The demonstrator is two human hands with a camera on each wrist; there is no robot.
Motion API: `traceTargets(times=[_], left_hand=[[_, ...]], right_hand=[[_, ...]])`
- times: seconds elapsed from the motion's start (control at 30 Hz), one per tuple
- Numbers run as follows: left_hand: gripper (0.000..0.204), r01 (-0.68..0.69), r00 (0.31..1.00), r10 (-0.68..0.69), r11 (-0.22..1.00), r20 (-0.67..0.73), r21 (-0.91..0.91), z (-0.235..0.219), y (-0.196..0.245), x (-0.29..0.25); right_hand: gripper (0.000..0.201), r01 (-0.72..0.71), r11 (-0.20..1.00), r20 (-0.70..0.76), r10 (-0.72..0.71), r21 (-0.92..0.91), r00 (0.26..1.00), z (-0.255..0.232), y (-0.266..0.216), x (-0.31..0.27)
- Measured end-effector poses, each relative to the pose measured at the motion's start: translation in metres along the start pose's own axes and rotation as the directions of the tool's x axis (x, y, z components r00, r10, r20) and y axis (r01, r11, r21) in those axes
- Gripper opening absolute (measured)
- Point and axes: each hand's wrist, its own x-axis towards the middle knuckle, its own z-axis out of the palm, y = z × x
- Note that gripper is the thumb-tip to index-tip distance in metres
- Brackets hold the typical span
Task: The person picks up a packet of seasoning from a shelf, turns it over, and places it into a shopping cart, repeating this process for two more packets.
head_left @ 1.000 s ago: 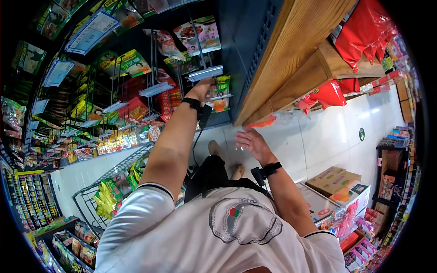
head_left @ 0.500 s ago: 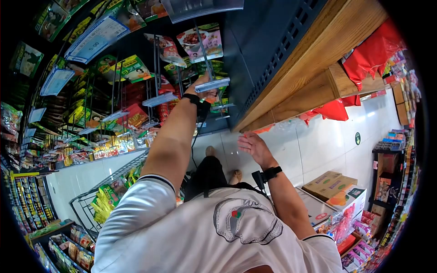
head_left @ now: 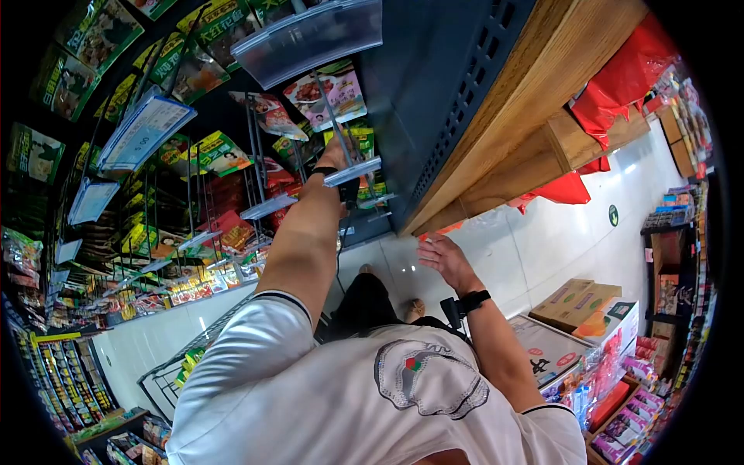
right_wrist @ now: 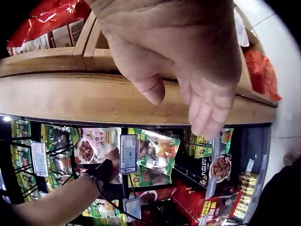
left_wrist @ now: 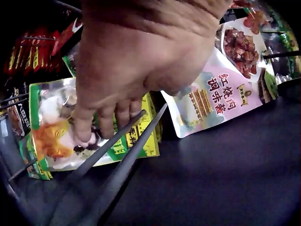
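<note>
Green and yellow, the packet (left_wrist: pixel 61 127) hangs on a long metal hook (left_wrist: pixel 113 160) in the dark rack (head_left: pixel 434 101). The person's left hand (left_wrist: pixel 122 70) reaches up to it. Its fingers (left_wrist: pixel 84 127) curl down over the front of the packet, with the tips pressing on the shiny plastic. I cannot tell if the thumb is behind it, so it may be a pinch or only a touch. A pink packet (left_wrist: pixel 221 94) hangs just beside it, on the next hook.

The right hand (head_left: pixel 443 258) is low and well apart from the rack. It holds nothing. Its fingers are loose and a little spread, near the wooden shelf (head_left: pixel 535 85) with the red bags (head_left: pixel 620 85).

A wire cart (head_left: pixel 167 380) stands by the person's legs, and cardboard boxes (head_left: pixel 577 298) sit on the floor to the right.

To do this bit well, I think the hand should grip the packet near its top, by the hole. Then it should move straight along the hook, not sideways. A crooked pull could tear the hole or knock the pink packet.
</note>
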Motion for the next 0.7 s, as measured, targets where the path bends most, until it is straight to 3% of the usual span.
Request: traceTargets(times=[0.6, 0.7], left_hand=[[0.092, 0.027, 1.0, -0.027, 0.996, -0.001, -0.087, -0.014, -0.015, 0.03], [0.091, 0.094, 0.996, -0.094, 0.992, -0.002, -0.08, -0.008, -0.009, 0.018]], right_hand=[[0.036, 0.047, 0.998, -0.094, -0.043, 0.036, 0.995, 0.003, 0.001, -0.002], [0.036, 0.042, 0.999, -0.091, -0.039, 0.031, 0.995, 0.003, 0.002, 0.002]])
